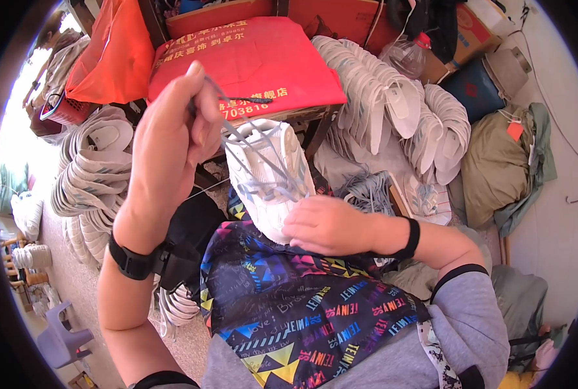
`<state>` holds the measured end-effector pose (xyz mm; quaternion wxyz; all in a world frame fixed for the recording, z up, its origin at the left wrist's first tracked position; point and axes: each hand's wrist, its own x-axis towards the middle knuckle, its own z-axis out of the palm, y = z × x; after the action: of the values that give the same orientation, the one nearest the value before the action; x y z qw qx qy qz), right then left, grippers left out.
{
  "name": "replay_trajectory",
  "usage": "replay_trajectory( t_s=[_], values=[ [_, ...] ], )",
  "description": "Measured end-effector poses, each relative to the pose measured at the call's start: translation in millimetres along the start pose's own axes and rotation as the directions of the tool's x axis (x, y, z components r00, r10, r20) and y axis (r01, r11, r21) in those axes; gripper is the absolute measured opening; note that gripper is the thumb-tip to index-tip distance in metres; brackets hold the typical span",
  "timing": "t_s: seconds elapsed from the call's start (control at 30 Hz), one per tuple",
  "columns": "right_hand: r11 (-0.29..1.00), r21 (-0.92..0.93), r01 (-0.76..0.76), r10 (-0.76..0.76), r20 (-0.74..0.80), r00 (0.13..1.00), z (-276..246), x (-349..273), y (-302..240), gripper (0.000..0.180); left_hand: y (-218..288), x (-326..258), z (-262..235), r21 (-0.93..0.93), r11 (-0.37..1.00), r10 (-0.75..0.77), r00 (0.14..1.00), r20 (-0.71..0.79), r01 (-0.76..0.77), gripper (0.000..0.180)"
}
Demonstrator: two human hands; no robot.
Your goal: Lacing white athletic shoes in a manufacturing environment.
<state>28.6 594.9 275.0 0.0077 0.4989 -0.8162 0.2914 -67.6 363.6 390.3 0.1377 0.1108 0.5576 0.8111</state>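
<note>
Lying between left hand (pixel 172 139) and right hand (pixel 331 225), the white shoe (pixel 253 194) points its toe toward the patterned apron (pixel 302 311), long axis running away. The right is nearer, bent fingers against the toe, grip undetermined; the left, raised beside the opening, pinches the grey lace (pixel 292 193)

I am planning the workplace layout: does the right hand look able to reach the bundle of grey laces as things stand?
Probably yes: the bundle of grey laces lies just beyond the right hand, with nothing visible between, though that hand is occupied at the white shoe.
</note>
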Motion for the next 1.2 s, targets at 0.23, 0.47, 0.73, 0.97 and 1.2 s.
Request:
replay_trajectory(
  t_s=[0.23, 0.47, 0.73, 0.97, 1.2],
  values=[
    [1.000, -0.006, 0.015, -0.015, -0.063, 0.998, 10, -10, 6, 0.026, 86, -8, 8, -0.022, 0.913, 0.388, 0.853, 0.349, -0.407, 0.032],
    [0.960, 0.123, -0.251, 0.278, -0.313, 0.908, 11, -1, 19, 0.022, -52, -38, -17, 0.635, 0.772, 0.093, 0.981, -0.172, 0.038, 0.031],
    [0.913, 0.153, -0.378, 0.407, -0.295, 0.864, 3, 9, 33, 0.017, -134, -62, -30, 0.823, 0.552, 0.185, 0.982, 0.032, -0.131, 0.019],
    [0.742, 0.445, -0.502, 0.524, 0.084, 0.848, -13, 11, 36, 0.018, -131, -58, -29, 0.872, 0.439, 0.210, 0.968, 0.136, -0.218, 0.014],
    [0.934, 0.094, -0.345, 0.358, -0.201, 0.912, -6, 20, 35, 0.020, -129, -53, -30, 0.889, 0.275, 0.265, 0.917, 0.296, -0.367, 0.015]
  ],
)
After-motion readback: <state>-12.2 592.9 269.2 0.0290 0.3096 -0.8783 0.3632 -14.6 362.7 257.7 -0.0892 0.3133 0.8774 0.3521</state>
